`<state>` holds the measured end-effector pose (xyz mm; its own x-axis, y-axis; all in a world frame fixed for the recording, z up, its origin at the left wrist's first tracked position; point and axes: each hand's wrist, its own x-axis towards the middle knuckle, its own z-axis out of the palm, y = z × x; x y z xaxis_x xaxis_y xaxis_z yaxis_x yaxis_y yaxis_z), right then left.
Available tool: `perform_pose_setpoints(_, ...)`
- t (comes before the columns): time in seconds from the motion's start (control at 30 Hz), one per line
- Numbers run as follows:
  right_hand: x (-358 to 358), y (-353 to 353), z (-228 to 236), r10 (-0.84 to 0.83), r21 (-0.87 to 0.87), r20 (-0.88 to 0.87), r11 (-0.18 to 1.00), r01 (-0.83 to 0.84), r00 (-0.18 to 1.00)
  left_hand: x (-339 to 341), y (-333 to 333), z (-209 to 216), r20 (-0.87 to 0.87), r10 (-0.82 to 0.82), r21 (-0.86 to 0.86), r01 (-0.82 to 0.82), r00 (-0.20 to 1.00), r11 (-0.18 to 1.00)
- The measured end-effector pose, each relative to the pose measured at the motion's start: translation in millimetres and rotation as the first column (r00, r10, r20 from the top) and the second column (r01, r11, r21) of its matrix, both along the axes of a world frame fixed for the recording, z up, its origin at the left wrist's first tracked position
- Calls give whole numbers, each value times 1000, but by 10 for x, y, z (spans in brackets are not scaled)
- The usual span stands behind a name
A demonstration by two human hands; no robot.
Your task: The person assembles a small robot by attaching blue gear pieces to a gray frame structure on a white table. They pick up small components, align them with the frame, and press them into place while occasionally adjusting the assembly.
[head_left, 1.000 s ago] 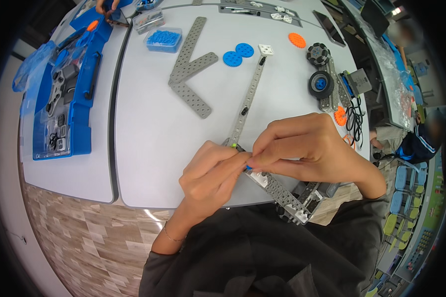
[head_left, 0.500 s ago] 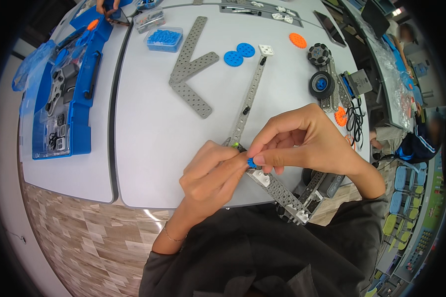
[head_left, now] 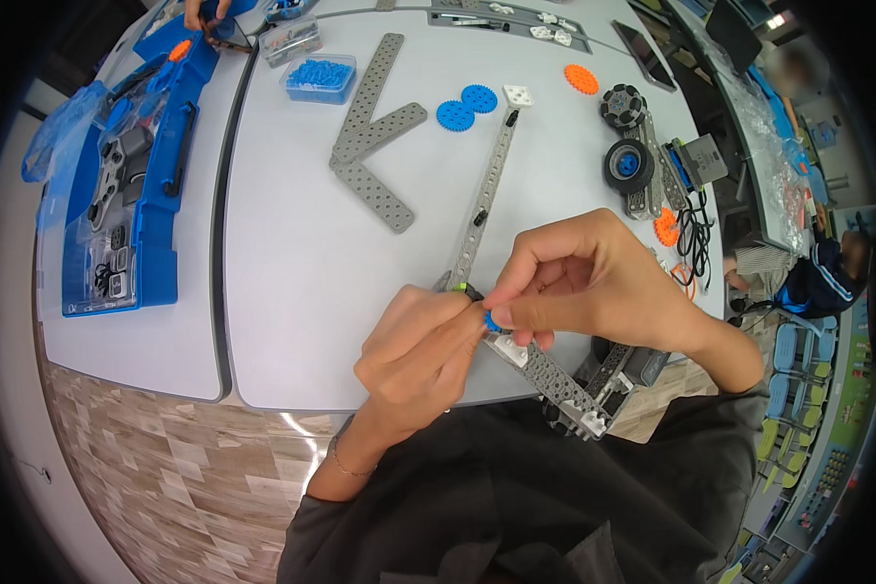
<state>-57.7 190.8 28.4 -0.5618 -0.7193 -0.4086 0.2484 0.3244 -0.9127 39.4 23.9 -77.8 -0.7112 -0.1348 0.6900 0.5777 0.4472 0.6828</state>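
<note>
My right hand (head_left: 594,287) pinches a small blue piece (head_left: 492,321) between thumb and forefinger; the fingertips hide much of it. Against the same spot my left hand (head_left: 414,355) is closed, its fingertips meeting the right ones, and what they grip is hidden. Just below the blue piece lies a grey perforated-beam build (head_left: 560,382) with white connectors (head_left: 508,347), overhanging the table's near edge. Beyond my fingers a long grey beam (head_left: 494,175) with black pins slants away to a white plate (head_left: 518,96). A bright green bit (head_left: 459,287) shows beside the left knuckles.
Grey flat beams (head_left: 370,136), two blue gears (head_left: 456,116) and a blue-filled box (head_left: 319,78) lie farther off. At the right are a wheeled build (head_left: 642,170), orange gears (head_left: 581,80) and black cables (head_left: 693,238). A blue case (head_left: 161,195) stands left; another person's hand (head_left: 204,15) shows behind it.
Both hands stay at the joint, the fingers shifting only slightly around the blue piece. The whole view has moved a little.
</note>
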Motion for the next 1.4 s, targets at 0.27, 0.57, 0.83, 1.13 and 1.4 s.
perform_pose_setpoints(0.27,33,7,-18,-19,-9,4,1000,19,1000,-4,16,7,24,-12,65,10,1000,998)
perform_pose_setpoints(0.57,64,28,28,-37,28,-25,999,37,999,8,90,-10,36,10,96,-13,999,995)
perform_pose_setpoints(0.83,20,39,24,7,41,-13,999,-7,1000,56,109,13,121,-20,174,-2,992,985)
perform_pose_setpoints(1.13,3,19,58,1,31,0,1000,-1,1000,164,179,11,247,-10,261,-57,969,964)
perform_pose_setpoints(1.4,65,-1,-42,0,-23,-87,1000,-2,996,134,150,-88,111,51,137,-66,992,988)
